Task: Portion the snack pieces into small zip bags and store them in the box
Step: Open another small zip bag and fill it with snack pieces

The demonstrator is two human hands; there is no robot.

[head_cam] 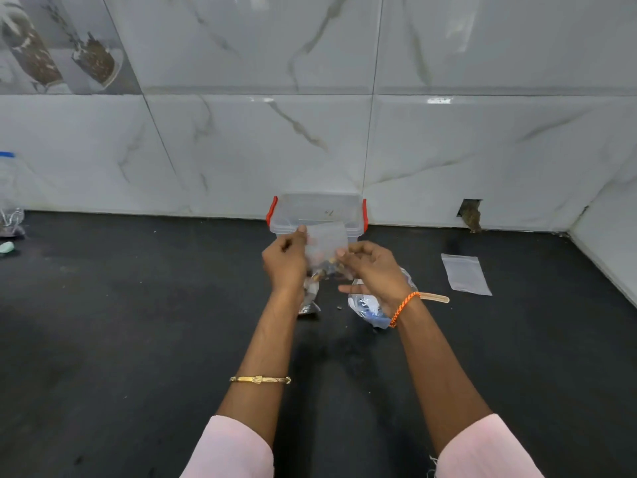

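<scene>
Both my hands hold one small clear zip bag [325,241] upright above the black counter, with brown snack pieces [327,265] at its bottom. My left hand [284,262] pinches the bag's left edge near the top. My right hand [374,267] pinches its right edge lower down. Just behind the bag stands the clear plastic box [317,207] with red side latches, lid off, against the wall. Below my hands lie an opened snack packet [310,296] and a crumpled plastic bag with blue print [367,307].
An empty flat zip bag [465,272] lies on the counter [138,322] to the right. A wooden stick [436,297] rests beside my right wrist. More plastic bags [12,215] sit at the far left edge. The tiled wall closes off the back and right.
</scene>
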